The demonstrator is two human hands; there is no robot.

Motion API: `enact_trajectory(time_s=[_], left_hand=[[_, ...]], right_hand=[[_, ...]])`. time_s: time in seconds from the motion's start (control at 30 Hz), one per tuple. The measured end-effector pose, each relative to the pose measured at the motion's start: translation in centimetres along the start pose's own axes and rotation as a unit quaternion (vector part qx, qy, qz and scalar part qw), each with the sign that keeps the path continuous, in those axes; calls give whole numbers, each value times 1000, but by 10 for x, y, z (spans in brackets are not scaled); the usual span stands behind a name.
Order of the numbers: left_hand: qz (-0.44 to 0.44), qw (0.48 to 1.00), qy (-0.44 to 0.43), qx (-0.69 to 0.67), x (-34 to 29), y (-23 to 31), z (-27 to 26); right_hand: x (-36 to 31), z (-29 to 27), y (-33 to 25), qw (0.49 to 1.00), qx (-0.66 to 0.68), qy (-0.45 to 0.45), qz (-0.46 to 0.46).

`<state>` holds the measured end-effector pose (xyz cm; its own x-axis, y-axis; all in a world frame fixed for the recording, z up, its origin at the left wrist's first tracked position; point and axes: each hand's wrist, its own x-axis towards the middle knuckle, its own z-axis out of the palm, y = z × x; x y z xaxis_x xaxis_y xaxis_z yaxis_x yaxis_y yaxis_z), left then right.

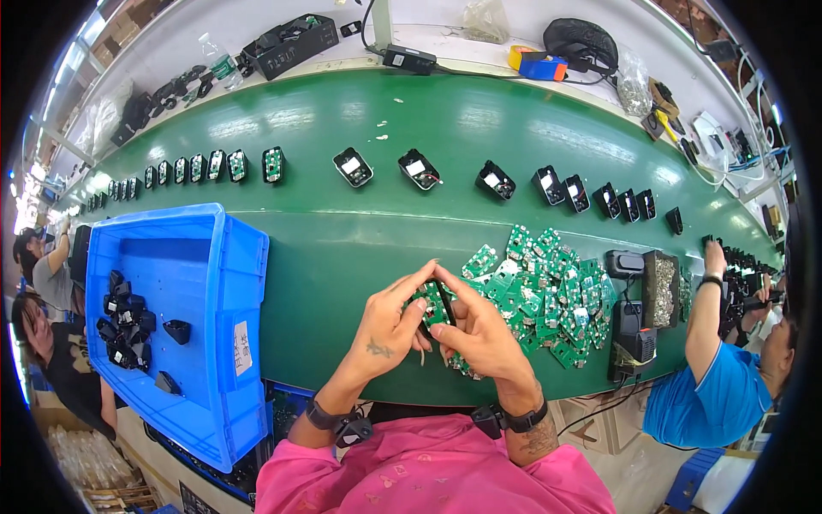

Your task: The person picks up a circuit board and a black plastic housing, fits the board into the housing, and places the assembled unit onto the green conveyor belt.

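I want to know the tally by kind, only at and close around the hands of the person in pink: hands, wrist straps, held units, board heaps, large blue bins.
Left hand and right hand: 2
Wrist straps: 2
Held green board in dark casing: 1
Green board heap: 1
Large blue bin: 1
Total: 7

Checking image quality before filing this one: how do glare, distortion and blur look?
Head view: pale glare streaks across the green bench; head view: fisheye distortion bows its far edge, corners black; head view: the circuit board pile reads fairly clearly, but the farthest left cases are too small to judge.
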<state>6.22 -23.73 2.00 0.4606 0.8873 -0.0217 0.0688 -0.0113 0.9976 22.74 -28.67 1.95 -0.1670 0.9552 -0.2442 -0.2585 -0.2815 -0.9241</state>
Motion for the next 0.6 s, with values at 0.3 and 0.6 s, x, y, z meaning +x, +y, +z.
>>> enact_trajectory(time_s=[0.3,0.6], left_hand=[[-195,926,-30,-322,16,-28,-26],[-234,860,-44,-452,24,-25,-23]], right_hand=[[7,2,11,999,26,-28,34],[0,3,3,990,106,-76,-59]])
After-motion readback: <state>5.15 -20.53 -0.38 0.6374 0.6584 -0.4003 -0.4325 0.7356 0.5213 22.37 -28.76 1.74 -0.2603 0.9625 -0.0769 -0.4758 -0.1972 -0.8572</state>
